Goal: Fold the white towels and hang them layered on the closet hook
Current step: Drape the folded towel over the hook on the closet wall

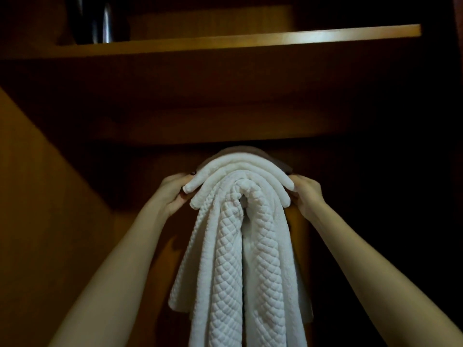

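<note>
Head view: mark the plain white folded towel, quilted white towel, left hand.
plain white folded towel (240,162), head view, top fold.
quilted white towel (233,259), head view, hanging front.
left hand (172,192), head view, its middle.

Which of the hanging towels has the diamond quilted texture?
The long white towel hanging frontmost in the middle. The plain white folded layers arched over it lack that pattern, as does the brown layer behind.

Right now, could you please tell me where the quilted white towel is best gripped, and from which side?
Probably at its arched top fold, coming from both sides and lifting upward. The quilted towel drapes over a hidden support, its halves hanging loose, so a lower pull would likely drag it askew. The left hand and right hand grip the smooth towels arched above it.
</note>
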Tool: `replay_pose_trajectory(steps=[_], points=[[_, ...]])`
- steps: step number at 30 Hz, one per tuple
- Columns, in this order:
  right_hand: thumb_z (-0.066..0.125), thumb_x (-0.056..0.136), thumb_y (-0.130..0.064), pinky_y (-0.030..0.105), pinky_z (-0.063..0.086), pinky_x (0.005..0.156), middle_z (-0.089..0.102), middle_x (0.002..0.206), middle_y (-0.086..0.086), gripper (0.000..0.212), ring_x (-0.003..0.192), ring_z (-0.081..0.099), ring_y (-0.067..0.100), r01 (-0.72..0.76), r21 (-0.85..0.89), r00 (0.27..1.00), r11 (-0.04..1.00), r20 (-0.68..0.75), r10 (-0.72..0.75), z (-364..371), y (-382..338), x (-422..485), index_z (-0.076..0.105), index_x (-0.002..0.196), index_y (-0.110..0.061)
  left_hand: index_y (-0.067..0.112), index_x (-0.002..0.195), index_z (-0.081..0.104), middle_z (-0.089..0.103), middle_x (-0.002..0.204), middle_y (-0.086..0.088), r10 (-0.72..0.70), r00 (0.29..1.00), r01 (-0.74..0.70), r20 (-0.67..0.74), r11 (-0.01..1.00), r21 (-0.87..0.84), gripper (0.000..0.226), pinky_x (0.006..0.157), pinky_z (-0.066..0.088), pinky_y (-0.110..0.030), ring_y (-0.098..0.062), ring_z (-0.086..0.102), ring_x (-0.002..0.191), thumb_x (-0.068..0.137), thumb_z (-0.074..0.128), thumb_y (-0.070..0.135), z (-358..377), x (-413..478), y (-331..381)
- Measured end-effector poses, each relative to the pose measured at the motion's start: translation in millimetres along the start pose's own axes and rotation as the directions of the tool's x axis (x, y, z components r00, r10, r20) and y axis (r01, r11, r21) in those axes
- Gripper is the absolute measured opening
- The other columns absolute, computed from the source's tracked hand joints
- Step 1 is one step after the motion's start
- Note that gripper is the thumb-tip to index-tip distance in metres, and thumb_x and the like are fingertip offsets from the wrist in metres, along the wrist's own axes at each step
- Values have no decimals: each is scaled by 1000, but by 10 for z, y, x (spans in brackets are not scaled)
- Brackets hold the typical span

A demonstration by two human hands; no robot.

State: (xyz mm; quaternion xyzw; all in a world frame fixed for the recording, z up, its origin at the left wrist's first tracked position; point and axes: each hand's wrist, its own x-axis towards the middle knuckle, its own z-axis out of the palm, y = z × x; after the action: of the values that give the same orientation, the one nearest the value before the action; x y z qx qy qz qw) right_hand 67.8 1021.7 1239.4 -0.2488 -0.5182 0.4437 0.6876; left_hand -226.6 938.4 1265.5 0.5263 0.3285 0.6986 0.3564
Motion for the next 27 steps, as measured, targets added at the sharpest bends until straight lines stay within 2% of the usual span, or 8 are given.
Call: replay_pose_trajectory(steps=[7,12,15,18,21,23,25,27], points=[[62,87,-2,22,46,49,65,72,7,9,62,59,16,33,-109,998,993,-50,-38,52,50,-163,69,82,-2,1,109,67,74,77,-3,70,997,-63,-27,980,186,20,57,52,-19,-8,68,66,90,61,1,38,-121,-78],[51,99,-24,28,26,51,38,50,-1,45,43,32,9,244,-481,968,842,66,-243,8,-60,-186,46,57,-9,2,114,69,74,80,-2,117,991,-89,-72,945,315,26,67,53,-25,-8,66,69,94,63,17,91,-242,-150],[45,101,-40,27,35,54,54,64,0,53,56,48,9,345,-619,936,705,176,-303,-8,-161,-199,62,72,2,2,108,72,72,97,-10,210,973,-143,-95,873,467,22,81,52,-34,-23,67,91,96,60,15,91,-286,-184],[38,101,-49,26,40,57,63,76,-4,45,68,57,10,396,-686,918,610,267,-294,45,-301,-201,64,86,-15,-4,89,74,52,120,-15,379,922,-179,-75,592,786,33,98,44,-39,-30,53,113,99,54,21,94,-211,-113],[33,101,-52,27,39,59,61,77,-9,43,71,56,10,423,-694,906,582,316,-282,109,-450,-162,62,88,-23,15,83,71,61,104,2,401,915,-285,48,558,779,33,74,44,-27,-14,57,90,101,49,31,160,-163,62],[33,101,-55,23,39,61,61,79,-13,46,74,56,9,442,-682,896,582,361,-258,192,-513,-122,65,95,-23,21,101,65,63,97,7,334,929,-332,159,563,757,25,70,43,-23,-8,58,83,102,45,36,264,-123,134],[32,100,-59,22,44,79,66,104,-11,48,98,60,12,451,-643,881,619,432,-192,292,-537,-58,63,114,-26,19,108,61,63,102,2,295,922,-372,251,497,784,27,76,44,-29,-14,58,90,102,44,39,366,-66,150],[32,98,-62,27,37,99,57,138,0,61,127,51,19,437,-638,874,634,467,-132,369,-542,0,53,138,-22,13,107,60,62,104,-5,330,902,-404,279,414,816,26,75,42,-30,-20,58,93,102,47,35,415,-7,130]])
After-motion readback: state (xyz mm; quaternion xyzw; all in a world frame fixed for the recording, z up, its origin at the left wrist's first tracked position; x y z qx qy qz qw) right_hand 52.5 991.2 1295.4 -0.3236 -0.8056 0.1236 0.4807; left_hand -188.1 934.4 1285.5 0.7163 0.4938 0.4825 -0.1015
